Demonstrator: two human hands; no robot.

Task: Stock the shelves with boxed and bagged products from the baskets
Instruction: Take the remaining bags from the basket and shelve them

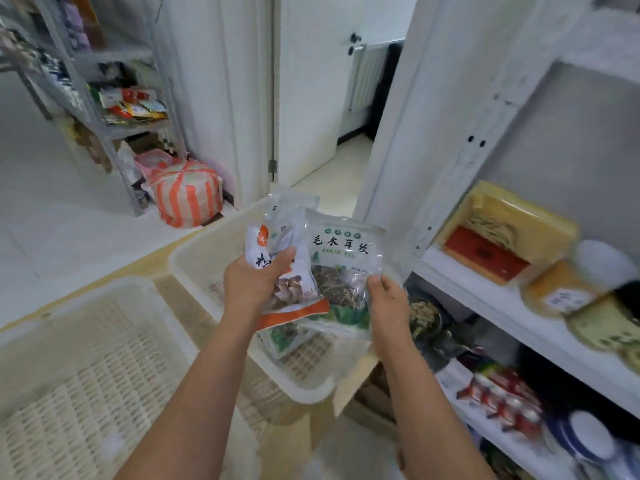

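Your left hand grips a fan of glossy, crinkled plastic bags. Your right hand pinches the flat, clear green-printed bag by its corner, above the white slatted basket and beside the shelf.

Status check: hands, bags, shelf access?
Left hand grips a bunch of bags. Right hand pinches the green-label bag. Both above the basket; part-stocked shelf on the right, path open.
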